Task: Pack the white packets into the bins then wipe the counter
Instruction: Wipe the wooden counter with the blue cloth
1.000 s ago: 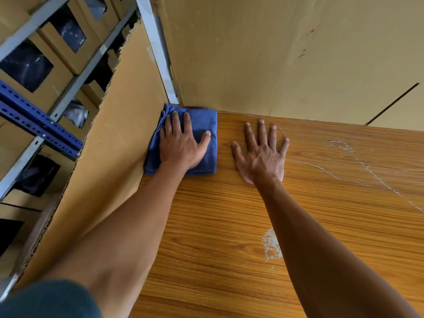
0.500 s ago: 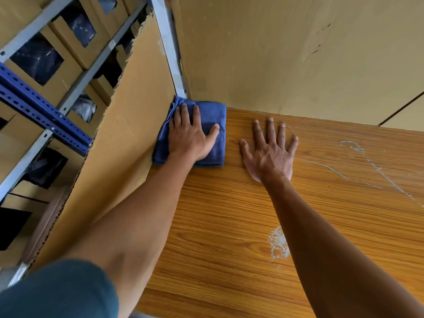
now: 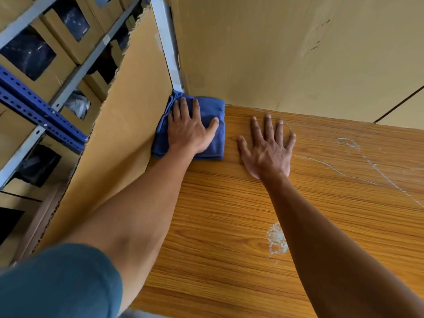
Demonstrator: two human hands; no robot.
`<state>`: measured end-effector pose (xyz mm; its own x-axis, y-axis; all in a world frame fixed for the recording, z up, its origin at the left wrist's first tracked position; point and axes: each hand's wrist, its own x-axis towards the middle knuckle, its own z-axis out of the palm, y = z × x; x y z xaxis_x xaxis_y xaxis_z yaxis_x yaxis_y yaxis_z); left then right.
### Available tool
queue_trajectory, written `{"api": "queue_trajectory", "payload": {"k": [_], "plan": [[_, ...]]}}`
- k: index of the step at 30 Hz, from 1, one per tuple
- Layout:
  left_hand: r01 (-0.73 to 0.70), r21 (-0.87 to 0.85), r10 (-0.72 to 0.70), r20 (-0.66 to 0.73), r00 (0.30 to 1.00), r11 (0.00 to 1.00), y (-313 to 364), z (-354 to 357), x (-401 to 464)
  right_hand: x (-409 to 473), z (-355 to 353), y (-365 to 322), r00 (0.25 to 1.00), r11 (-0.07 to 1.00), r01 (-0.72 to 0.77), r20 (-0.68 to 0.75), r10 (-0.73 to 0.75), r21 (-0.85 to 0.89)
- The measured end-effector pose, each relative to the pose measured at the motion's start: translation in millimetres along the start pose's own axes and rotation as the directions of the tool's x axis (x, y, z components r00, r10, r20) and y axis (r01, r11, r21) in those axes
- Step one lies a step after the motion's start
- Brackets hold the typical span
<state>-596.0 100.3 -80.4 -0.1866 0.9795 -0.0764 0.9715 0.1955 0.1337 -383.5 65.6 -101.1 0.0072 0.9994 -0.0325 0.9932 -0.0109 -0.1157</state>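
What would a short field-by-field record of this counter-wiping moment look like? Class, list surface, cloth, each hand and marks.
surface: wood-grain laminate counter
cloth: folded blue cloth, in the far left corner against the cardboard panel
left hand: left hand pressed flat on the cloth
right hand: right hand flat on bare counter, fingers spread
marks: whitish smear near the right forearm; thin pale streaks at right

left hand [image 3: 189,130] flat on blue cloth [image 3: 213,115] in counter [image 3: 229,214] corner | right hand [image 3: 267,149] flat beside it
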Motion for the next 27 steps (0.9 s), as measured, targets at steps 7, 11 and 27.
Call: {"api": "queue_trajectory", "payload": {"k": [7, 11, 27], "plan": [[-0.043, 0.009, 0.043, -0.059, 0.997, 0.999, -8.9, 10.9, -54.9, -3.0, -0.9, -1.0, 1.000, 1.000, -0.007, -0.005, 0.007, 0.017], [-0.017, -0.001, 0.017, -0.044, 0.999, 1.000, -6.1, 7.7, -56.4, -2.4, -2.1, -2.1, 1.000, 1.000, -0.006, 0.004, 0.006, 0.016], [-0.062, 0.017, 0.063, -0.043, 0.997, 0.998, -46.5, 14.7, -164.0, -65.7, -7.5, -15.0, 0.996, 0.997, 0.066, 0.049, -0.068, 0.048]]}}
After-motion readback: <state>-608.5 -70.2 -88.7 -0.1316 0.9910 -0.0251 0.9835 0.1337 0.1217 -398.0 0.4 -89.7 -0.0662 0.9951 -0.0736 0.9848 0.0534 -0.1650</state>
